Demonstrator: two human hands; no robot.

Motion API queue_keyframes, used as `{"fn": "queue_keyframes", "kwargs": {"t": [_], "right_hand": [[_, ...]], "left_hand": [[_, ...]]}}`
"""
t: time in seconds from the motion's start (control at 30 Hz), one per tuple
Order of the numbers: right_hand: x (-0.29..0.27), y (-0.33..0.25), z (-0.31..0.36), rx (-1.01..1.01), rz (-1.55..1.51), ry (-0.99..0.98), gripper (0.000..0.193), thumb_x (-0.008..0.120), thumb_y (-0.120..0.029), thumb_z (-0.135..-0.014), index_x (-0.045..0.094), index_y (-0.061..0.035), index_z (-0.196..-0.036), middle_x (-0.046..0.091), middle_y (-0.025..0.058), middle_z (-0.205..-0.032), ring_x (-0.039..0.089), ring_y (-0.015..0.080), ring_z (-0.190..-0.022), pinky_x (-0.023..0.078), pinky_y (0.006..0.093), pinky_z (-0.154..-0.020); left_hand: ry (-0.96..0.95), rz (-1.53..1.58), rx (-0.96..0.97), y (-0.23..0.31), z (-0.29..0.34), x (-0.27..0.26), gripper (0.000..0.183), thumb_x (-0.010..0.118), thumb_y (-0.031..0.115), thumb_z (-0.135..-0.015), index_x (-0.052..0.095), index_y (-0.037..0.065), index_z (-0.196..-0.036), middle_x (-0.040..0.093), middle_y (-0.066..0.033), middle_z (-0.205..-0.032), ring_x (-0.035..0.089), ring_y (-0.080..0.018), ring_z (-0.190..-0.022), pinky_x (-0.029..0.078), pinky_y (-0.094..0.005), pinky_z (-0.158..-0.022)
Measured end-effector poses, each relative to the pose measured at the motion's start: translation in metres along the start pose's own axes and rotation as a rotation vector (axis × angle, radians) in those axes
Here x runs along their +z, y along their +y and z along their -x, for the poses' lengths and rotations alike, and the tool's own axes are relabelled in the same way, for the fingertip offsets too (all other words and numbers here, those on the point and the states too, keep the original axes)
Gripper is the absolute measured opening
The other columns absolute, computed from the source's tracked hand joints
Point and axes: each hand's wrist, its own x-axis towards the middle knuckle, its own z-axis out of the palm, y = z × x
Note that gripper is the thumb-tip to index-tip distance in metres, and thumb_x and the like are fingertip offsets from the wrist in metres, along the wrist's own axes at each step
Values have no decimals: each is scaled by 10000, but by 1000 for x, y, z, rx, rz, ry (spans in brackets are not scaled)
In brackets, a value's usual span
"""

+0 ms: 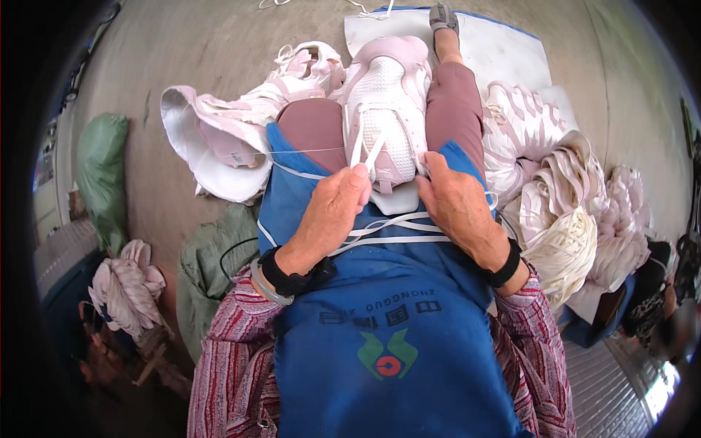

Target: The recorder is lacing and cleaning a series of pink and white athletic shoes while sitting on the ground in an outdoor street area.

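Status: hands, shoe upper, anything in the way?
Left hand pinching white lace. Right hand at near right edge of shoe upper. Loose lace strands across blue apron.

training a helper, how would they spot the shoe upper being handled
Find the thighs beyond the blue apron. Between them lies a pink-and-white shoe upper. Unlike the heaped uppers either side, its near end sits between the left hand and right hand.
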Motion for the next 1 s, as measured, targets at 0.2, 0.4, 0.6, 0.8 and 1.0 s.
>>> {"fn": "queue_keyframes", "kwargs": {"t": [0.2,0.4,0.6,0.8,1.0], "right_hand": [[-38,-14,-3,161,-358,-63,340,685,-214,-802,622,-13,-1070,550,75,-610,561,156,-583,429,297,-536],[-63,-33,10,597,-766,-110,242,548,-206,-921,629,-2,-1025,386,-94,-591,326,6,-491,267,186,-440],[-104,-17,30,334,-1366,253,289,428,-293,-1011,577,-45,-1025,314,-101,-581,237,6,-431,182,179,-346],[-233,-18,112,-476,-1972,289,198,376,-148,-1012,542,-46,-975,321,-71,-571,253,40,-410,233,187,-378],[-266,-50,179,-750,-1764,438,165,392,-94,-927,516,-109,-820,426,-40,-554,354,57,-420,355,276,-470]], "left_hand": [[-103,-234,352,7,0,11,424,375,291,-1004,516,-21,-753,510,-208,-623,503,-330,-544,416,-426,-564],[-142,-11,314,14,6,13,430,383,285,-1001,508,-46,-756,514,-203,-625,506,-324,-550,386,-427,-572],[-179,413,60,16,11,-6,398,367,362,-1008,411,85,-725,287,60,-587,303,-41,-448,548,-294,-487],[-296,850,-98,4,12,-1,363,382,352,-1005,394,135,-715,280,79,-578,287,-33,-444,577,-412,-621],[-367,889,-236,22,20,24,351,373,344,-1009,388,141,-723,284,75,-581,317,-44,-448,563,-417,-655]]}}
